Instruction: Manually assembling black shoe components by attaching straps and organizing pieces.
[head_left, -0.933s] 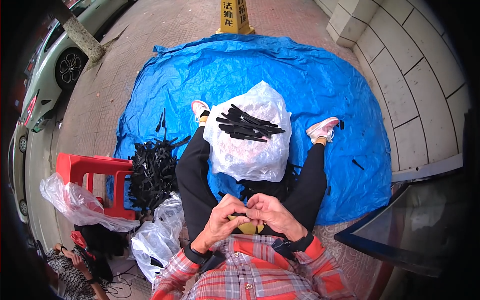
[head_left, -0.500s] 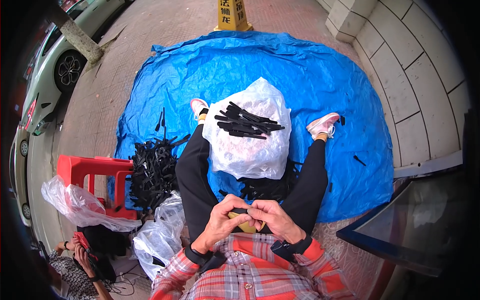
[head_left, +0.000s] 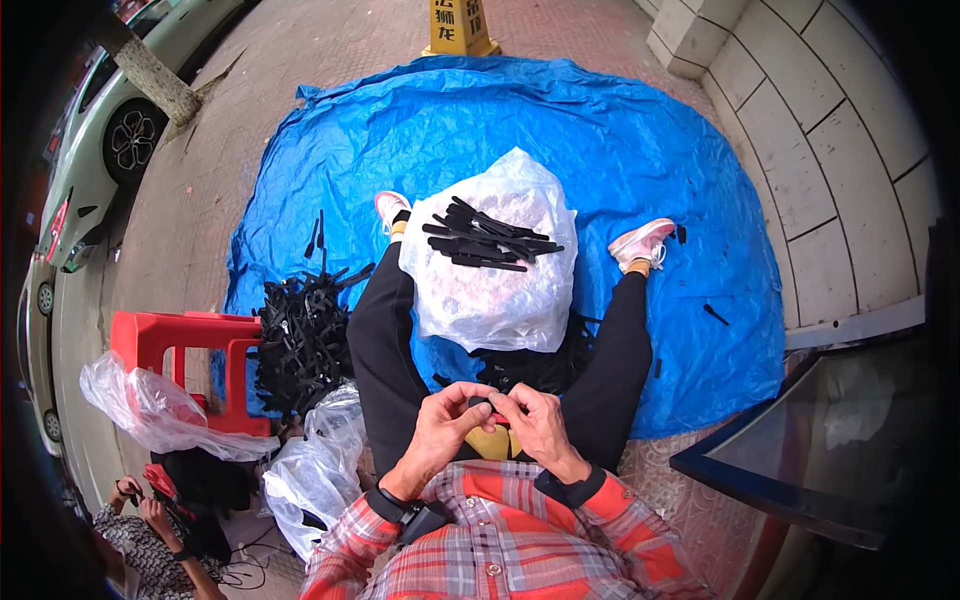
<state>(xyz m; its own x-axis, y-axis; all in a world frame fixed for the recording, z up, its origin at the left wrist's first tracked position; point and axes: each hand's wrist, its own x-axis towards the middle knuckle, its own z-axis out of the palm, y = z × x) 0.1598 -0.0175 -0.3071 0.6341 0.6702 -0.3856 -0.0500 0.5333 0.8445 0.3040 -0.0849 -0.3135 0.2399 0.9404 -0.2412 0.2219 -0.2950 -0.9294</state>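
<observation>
My left hand (head_left: 440, 428) and my right hand (head_left: 541, 428) meet close to my body, fingers pinched together. Between the fingertips shows a small black piece (head_left: 479, 402) with a bit of red beside it; most of it is hidden, so its exact kind cannot be made out. Beyond the hands, several slim black strips, each with a wider end, form a loose bundle (head_left: 485, 240) on a stuffed translucent white bag (head_left: 490, 310) between my legs. More such strips form a heap (head_left: 535, 370) behind my hands and a larger pile (head_left: 300, 340) by my left leg.
A blue tarp (head_left: 640, 120) lies under my feet. On the left are a red plastic stool (head_left: 150, 335), clear plastic bags (head_left: 315, 480) and a person (head_left: 150, 550) handling something dark. A dark-framed glass panel (head_left: 800, 450) stands at right; a yellow sign (head_left: 462, 30) is at the far edge.
My hands have shifted slightly and turned, and a bit of red now shows between the fingertips. The whole view has moved a little; the strips on the bag stay put.
</observation>
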